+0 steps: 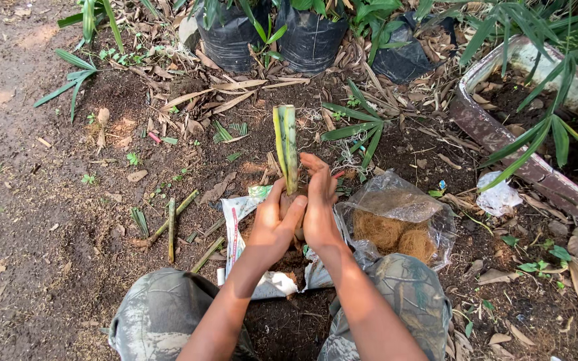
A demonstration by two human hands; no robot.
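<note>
A green and yellow striped plant cutting (286, 144) stands upright in front of me, its top cut flat. My left hand (274, 226) and my right hand (318, 204) are cupped around its base from either side, pressing a brown clump against it. The bottom of the cutting is hidden between my palms. Under my hands lies a white plastic bag (235, 220) spread on the dark soil. My knees in camouflage trousers frame the bottom of the view.
A clear plastic bag (396, 217) of brown coconut fibre lies just right of my hands. Cut stem pieces (170, 227) lie on the left. Black nursery bags (309, 37) with plants stand at the top, a long trough planter (496, 137) at the right.
</note>
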